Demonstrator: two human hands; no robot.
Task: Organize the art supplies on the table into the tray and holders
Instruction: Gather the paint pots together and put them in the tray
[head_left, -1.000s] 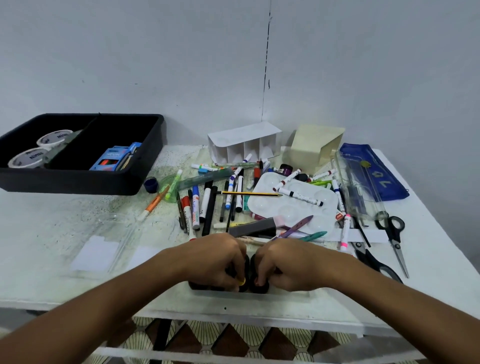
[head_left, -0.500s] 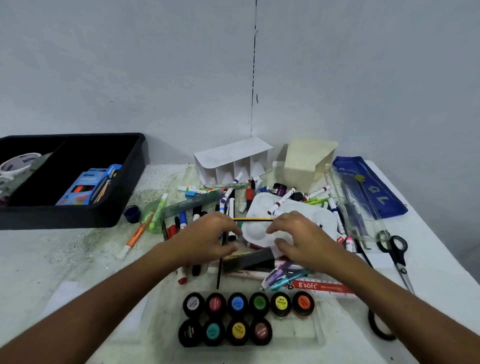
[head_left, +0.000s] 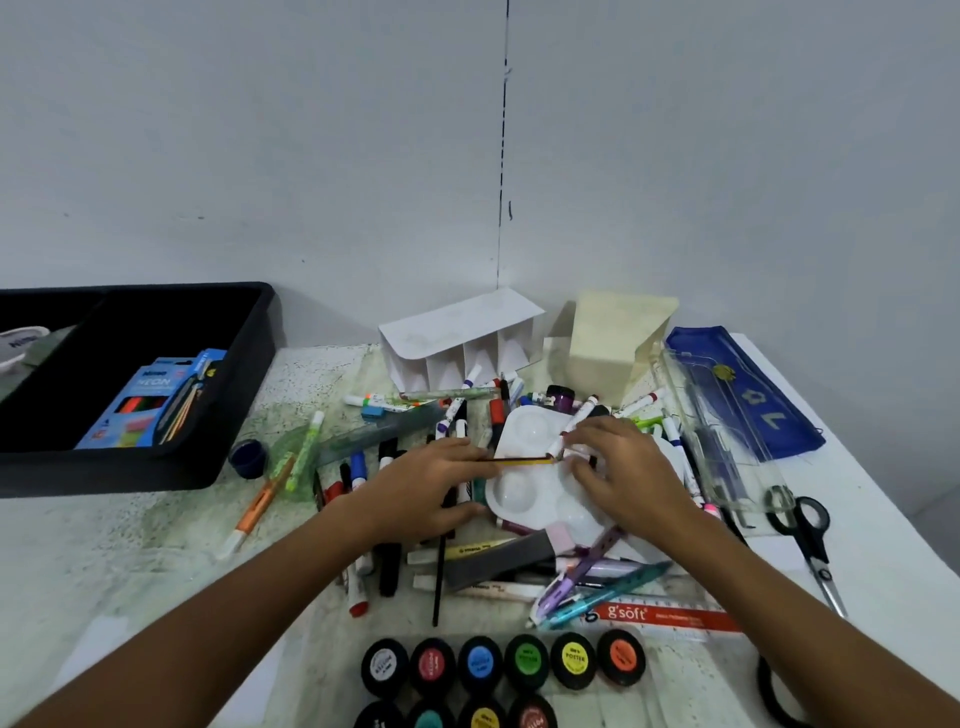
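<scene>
Head view: ten paint pots (head_left: 527, 659), two hands.

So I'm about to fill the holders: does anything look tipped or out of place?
Yes. The white divided holder lies on its side by the wall, its compartments facing the pile of markers, so nothing would stand in it. The cream holder beside it looks tilted too.

Soft, even light (edges bowed)
</scene>
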